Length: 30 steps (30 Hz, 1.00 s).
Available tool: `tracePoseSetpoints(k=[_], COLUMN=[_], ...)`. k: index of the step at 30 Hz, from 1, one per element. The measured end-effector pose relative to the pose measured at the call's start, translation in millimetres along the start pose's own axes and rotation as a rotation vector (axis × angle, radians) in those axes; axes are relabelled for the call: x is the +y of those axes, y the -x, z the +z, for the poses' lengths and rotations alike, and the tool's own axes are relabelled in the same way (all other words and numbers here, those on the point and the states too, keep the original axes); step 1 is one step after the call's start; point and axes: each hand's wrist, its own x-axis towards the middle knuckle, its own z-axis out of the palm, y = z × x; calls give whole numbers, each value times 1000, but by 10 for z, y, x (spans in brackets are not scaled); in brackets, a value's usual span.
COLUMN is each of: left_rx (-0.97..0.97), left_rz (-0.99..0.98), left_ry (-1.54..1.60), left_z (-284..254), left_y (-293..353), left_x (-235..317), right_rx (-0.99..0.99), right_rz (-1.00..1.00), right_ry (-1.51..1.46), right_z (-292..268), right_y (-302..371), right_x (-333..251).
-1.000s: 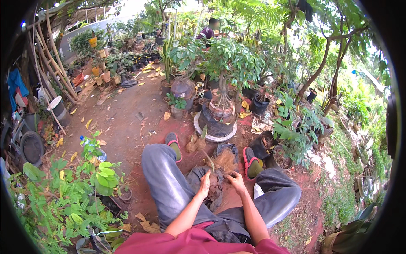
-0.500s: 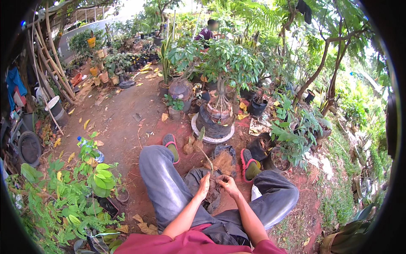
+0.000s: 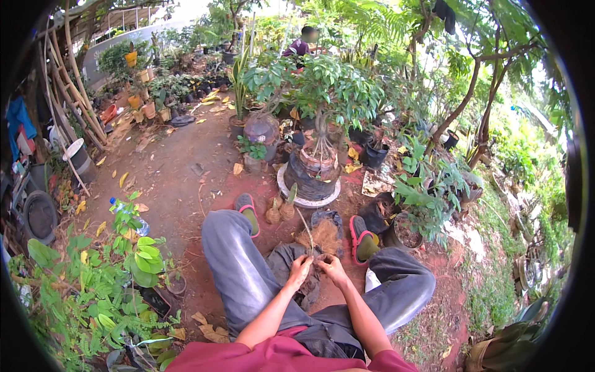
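Note:
I sit with my knees apart and both hands close together between them. A thin, pale, slightly bent stem (image 3: 308, 231) rises from my left hand (image 3: 300, 271), whose fingers are closed on its lower end. Close beside it, my right hand (image 3: 333, 269) is pinched by the stem's base; what its fingertips hold is too small to make out. Just beyond the hands is a tuft of brown fibre (image 3: 323, 238). Beneath lies dark crumpled cloth or plastic (image 3: 282, 261). Two round brown sprouted nuts or bulbs (image 3: 286, 211) stand past my left shoe.
A large potted tree (image 3: 319, 161) stands ahead on a round pale base. Leafy plants (image 3: 142, 260) crowd my left, with a plastic bottle (image 3: 141, 227) among them. Dark pots (image 3: 375, 214) sit beyond my right shoe (image 3: 361, 239). Another person (image 3: 299, 46) is far back among the plants.
My right hand has moved slightly closer to my left, and the fingers of both now meet at the stem's base. The stem stands a little more upright. The view has shifted slightly.

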Motion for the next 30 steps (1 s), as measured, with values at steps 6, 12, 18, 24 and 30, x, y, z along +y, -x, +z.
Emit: tracePoseSetpoints(k=[6,12,18,24,30], left_rx=[-56,-89,-66,2,205], left_rz=[-83,-94,-117,-39,-64], left_ry=[167,177,159,185,10], left_z=[-25,-85,-130,-7,-104], left_y=[31,23,30,-67,-70], left_x=[60,57,76,-10,6], right_rx=[-35,-31,-196,-191,0], right_rz=[99,182,351,340,262], right_ry=[-107,-82,-417,-453,-361], right_z=[-103,-142,-116,-150,-183], right_y=[-55,-63,-63,-82,-67], right_x=[44,31,88,114,69])
